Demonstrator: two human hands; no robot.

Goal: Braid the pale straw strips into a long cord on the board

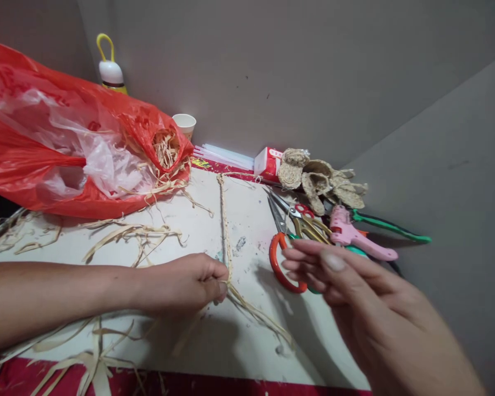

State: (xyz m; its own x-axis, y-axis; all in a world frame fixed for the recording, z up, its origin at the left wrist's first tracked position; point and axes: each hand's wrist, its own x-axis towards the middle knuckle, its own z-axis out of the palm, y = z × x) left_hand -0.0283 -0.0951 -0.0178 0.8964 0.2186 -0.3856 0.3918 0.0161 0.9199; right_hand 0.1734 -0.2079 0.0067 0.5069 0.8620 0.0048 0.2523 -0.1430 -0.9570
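Partway through, by the look of it: the braid (226,231) is made up from near the table's (249,206) far edge down to about the middle of the table, and the loose strands (251,308) past that point are not yet worked in. They trail toward the near edge, slanting right. Plaited part looks narrow and fairly even; number of strands too small to count. No knot or finish visible at the loose end, so I'd call it unfinished; how much length is left can't be told.

Left hand (198,280) reaches in from the left edge, thumb and fingers pinched on the braid right where plaiting stops. Right hand (367,291) is over the right side, fingers loosely bent, nothing seen in it; a thin fibre there couldn't be ruled out. It's apart from the braid.

Plenty of material unused: loose strips (101,368) over the near left corner, more fibre (165,151) in the mouth of the red bag (107,206) at the far left corner. Orange-handled scissors (274,258) and pink glue gun (355,236) lie toward the right edge, not in either hand; coiled woven pieces (291,170) at the far right corner
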